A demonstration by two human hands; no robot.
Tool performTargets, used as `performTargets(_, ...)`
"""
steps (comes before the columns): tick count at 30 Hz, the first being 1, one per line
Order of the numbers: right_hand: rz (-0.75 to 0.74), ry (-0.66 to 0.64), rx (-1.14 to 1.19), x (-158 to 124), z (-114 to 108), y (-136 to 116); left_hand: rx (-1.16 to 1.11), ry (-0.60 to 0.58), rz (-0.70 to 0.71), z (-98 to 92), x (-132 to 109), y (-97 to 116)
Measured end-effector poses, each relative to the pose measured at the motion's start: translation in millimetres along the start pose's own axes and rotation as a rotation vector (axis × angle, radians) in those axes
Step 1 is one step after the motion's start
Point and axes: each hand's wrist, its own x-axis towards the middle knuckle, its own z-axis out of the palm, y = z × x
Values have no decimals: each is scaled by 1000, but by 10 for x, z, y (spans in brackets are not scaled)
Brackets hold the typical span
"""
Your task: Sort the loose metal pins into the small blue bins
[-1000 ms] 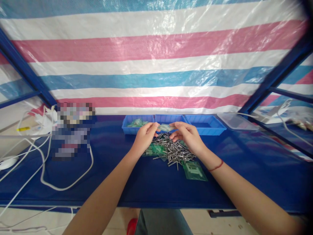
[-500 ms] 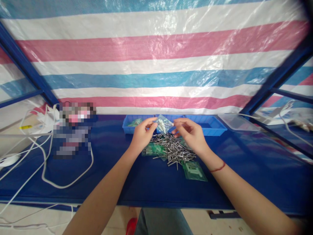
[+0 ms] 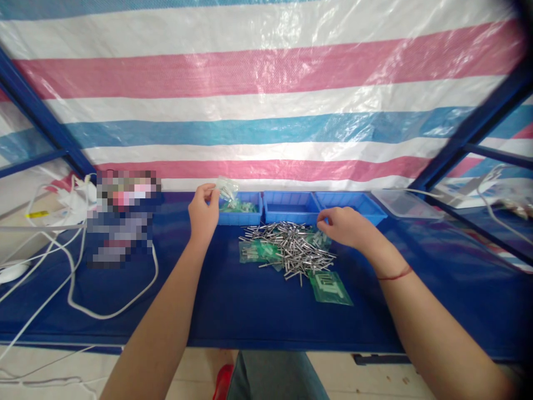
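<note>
Clear plastic bag (image 3: 227, 190) with a few metal pins inside hangs pinched between the thumb and fingertips of the left hand (image 3: 204, 213), which is raised above the blue table (image 3: 250, 311). It sits just over the near-left corner of the leftmost blue tray (image 3: 240, 214), where more filled bags of the same kind lie. Well apart from that bag, the right hand (image 3: 346, 227) is lowered palm-down at the far right edge of the pile of metal pins (image 3: 291, 253), its fingers curled toward the pins; whether it grips any of them cannot be told. The pile lies between the two hands, nearer the right one, and spreads over several green bags (image 3: 258, 253) flat on the table. One more green bag (image 3: 331, 288) lies at the near right of the pile, just under the right forearm. A thin red string (image 3: 393, 274) circles the right wrist. Behind the pile, two further blue trays (image 3: 291, 206) stand in a row with the first, and a clear plastic lid (image 3: 402, 204) rests to their right. White cables (image 3: 112, 311) loop across the left part of the table. A striped tarpaulin (image 3: 266, 100) hangs behind.
</note>
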Motion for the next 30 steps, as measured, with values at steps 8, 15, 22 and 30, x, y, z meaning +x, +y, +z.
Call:
performTargets(8,100,-219,18,-30,7,116,356,-101,-177,-68,-18,-10)
performTargets(15,180,-407,186,-36,7,199,563,-240,67,-36,-120,113)
performTargets(22,51,-373,418,-82,68,234,428,-314,128,16,-132,41)
performTargets(30,-106,-213,455,-98,-103,208,305,-160,139,19,-99,99)
